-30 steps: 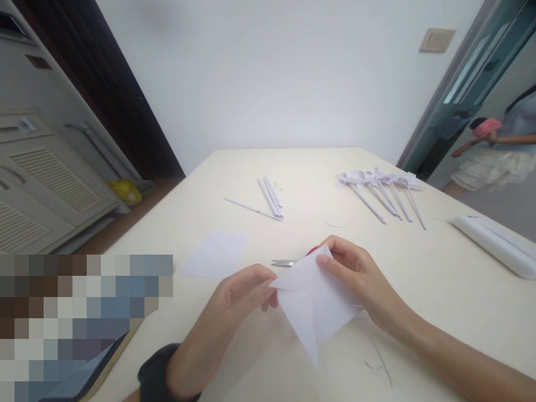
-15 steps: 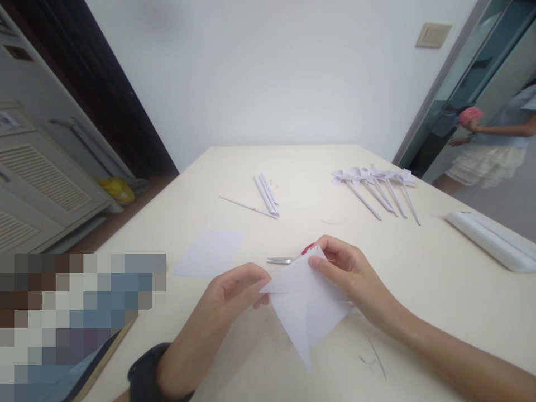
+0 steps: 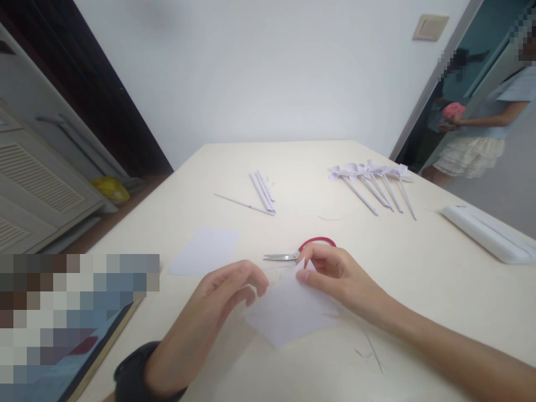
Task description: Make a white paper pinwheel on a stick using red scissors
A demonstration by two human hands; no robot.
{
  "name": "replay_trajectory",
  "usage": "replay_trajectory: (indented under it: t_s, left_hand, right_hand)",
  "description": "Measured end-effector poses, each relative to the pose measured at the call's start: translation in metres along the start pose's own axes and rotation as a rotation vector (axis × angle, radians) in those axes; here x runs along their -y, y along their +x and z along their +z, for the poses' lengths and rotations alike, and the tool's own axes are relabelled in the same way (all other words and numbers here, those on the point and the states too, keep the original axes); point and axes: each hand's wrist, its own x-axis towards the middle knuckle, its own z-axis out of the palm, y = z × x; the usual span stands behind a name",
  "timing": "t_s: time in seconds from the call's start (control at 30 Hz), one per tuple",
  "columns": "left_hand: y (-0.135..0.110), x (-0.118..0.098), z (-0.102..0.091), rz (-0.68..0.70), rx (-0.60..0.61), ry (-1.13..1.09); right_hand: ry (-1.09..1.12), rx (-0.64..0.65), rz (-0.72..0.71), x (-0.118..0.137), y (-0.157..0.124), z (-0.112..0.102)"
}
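Two hands work one white sheet [image 3: 288, 318], which lies flat on the table [image 3: 419, 290] just on the near side of the red-handled scissors [image 3: 295, 255].

Right hand [image 3: 335, 276]: thumb and forefinger tips are closed together on the sheet's top corner, almost touching the scissors' handle.

Left hand [image 3: 228, 287]: fingers curl over the sheet's left edge, near-left of the scissors. Whether they clamp the paper or only rest on it, cannot tell.

Scissors lie untouched, blades together.

Progress, judged from the layout:
- Beyond and right of the scissors lies a row of finished paper heads on sticks [image 3: 371, 178]; the exact count is unclear.
- Straight beyond the scissors lie a few bare rolled sticks [image 3: 263, 192], no heads fitted.
- Just left of the scissors lies one flat blank square [image 3: 205, 251], not started.

Several pieces look done. The sheet in hand seems at an early fold, with no cuts visible.

Far right of the scissors sits a long white case [image 3: 488, 234]. Well beyond that, off the table, stands a second person [image 3: 473, 139].
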Motion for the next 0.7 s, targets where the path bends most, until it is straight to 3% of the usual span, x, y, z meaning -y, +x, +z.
replay_trajectory:
  t_s: [0.13,0.3,0.53,0.7]
  left_hand:
    - [-0.002,0.007,0.001,-0.036,0.071,0.043]
    - [0.002,0.013,0.003,-0.079,0.198,0.039]
    - [0.006,0.016,0.003,-0.024,0.181,0.046]
    - [0.002,0.017,0.008,-0.105,0.1,0.054]
  right_hand:
    - [-0.081,0.118,-0.001,-0.003,0.0,0.005]
    - [-0.177,0.118,-0.05,-0.005,0.001,0.009]
    - [-0.178,0.011,-0.09,-0.006,-0.003,0.009]
    - [-0.272,0.011,-0.144,-0.006,-0.002,0.007]
